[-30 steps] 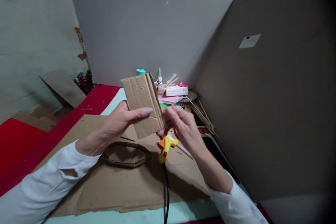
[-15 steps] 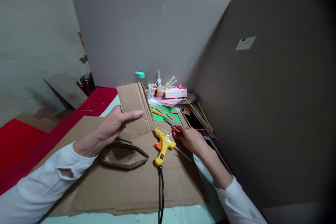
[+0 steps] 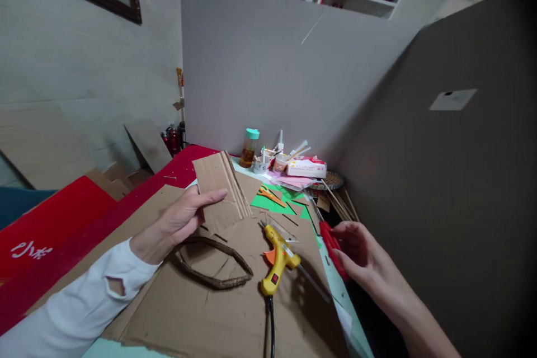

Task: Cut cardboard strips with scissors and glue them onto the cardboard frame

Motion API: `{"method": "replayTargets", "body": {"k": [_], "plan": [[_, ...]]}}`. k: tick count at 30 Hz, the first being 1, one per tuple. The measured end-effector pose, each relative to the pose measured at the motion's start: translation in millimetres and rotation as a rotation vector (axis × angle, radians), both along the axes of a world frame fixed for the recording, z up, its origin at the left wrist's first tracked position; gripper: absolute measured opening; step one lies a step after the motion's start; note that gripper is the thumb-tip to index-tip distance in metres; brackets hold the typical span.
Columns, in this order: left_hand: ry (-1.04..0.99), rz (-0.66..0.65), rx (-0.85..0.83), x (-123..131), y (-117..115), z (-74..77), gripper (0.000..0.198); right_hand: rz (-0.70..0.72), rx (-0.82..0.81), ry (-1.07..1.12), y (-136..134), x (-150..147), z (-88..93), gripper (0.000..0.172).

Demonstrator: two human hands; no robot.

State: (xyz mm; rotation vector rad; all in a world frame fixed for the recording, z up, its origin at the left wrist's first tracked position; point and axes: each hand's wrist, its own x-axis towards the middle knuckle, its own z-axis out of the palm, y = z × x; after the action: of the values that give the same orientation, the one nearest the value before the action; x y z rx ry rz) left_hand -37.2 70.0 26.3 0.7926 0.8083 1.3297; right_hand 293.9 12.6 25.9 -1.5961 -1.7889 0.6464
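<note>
One cardboard piece (image 3: pixel 216 193), held above the cardboard sheet (image 3: pixel 226 321), pinched between thumb and fingers of the left hand (image 3: pixel 180 221). One pair of red-handled scissors (image 3: pixel 333 249), grasped in the right hand (image 3: pixel 363 251), well apart to the right; fingers best kept clear of the blades, the piece unbent. Resting below: one brown loop (image 3: pixel 224 283), one yellow glue gun (image 3: pixel 277 263).

Left sleeve (image 3: pixel 92 299): white, loose fabric with soft creases. Cuff (image 3: pixel 144 262): plain, ending near the wrist; one small slit (image 3: pixel 116 286) behind it. Left hand (image 3: pixel 178 225), right hand (image 3: pixel 361 254), right forearm (image 3: pixel 409 305): bare.
</note>
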Motion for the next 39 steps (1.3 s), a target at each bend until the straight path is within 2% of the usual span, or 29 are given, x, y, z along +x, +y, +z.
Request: {"method": "replayTargets", "body": {"k": [2,4,7,9,15,18,21,25,29,35,39], "plan": [[-0.024,0.006,-0.007,0.9,-1.7,-1.5,0.049,0.05,-0.017,0.186,-1.7,-19.4,-0.7,0.055],[-0.034,0.009,-0.016,2.7,-4.5,-3.2,0.045,0.115,-0.067,0.317,0.6,-44.9,-4.0,0.062],[-0.028,0.018,-0.024,6.3,-8.5,-6.7,0.042,0.223,-0.139,0.417,3.8,-78.0,-5.1,0.058],[-0.021,0.042,-0.017,9.1,-10.6,-8.6,0.042,0.256,-0.153,0.43,2.0,-89.4,-2.0,0.053],[-0.009,0.083,0.006,17.8,-16.0,-6.3,0.04,0.171,-0.326,0.263,-18.1,-89.1,3.8,0.064],[-0.024,0.121,-0.004,21.3,-17.8,-4.3,0.043,0.151,-0.331,0.195,-24.8,-89.5,2.6,0.053],[-0.043,0.131,-0.019,23.4,-19.4,-4.2,0.051,0.201,-0.337,0.143,-25.4,-92.3,0.9,0.043],[-0.04,0.085,-0.007,25.5,-21.7,-6.6,0.058,0.285,-0.335,0.147,-23.9,-95.5,-2.1,0.038],[-0.003,0.046,0.001,29.1,-24.3,-11.1,0.061,0.305,-0.33,0.179,-24.9,-96.3,-5.2,0.039],[0.019,-0.013,-0.026,30.9,-26.7,-15.2,0.047,0.309,-0.351,0.172,-22.1,-96.0,-9.5,0.035],[0.009,-0.159,-0.035,27.3,-28.5,-13.9,0.031,0.345,-0.287,0.171,-19.8,-95.0,-10.8,0.03]]}}
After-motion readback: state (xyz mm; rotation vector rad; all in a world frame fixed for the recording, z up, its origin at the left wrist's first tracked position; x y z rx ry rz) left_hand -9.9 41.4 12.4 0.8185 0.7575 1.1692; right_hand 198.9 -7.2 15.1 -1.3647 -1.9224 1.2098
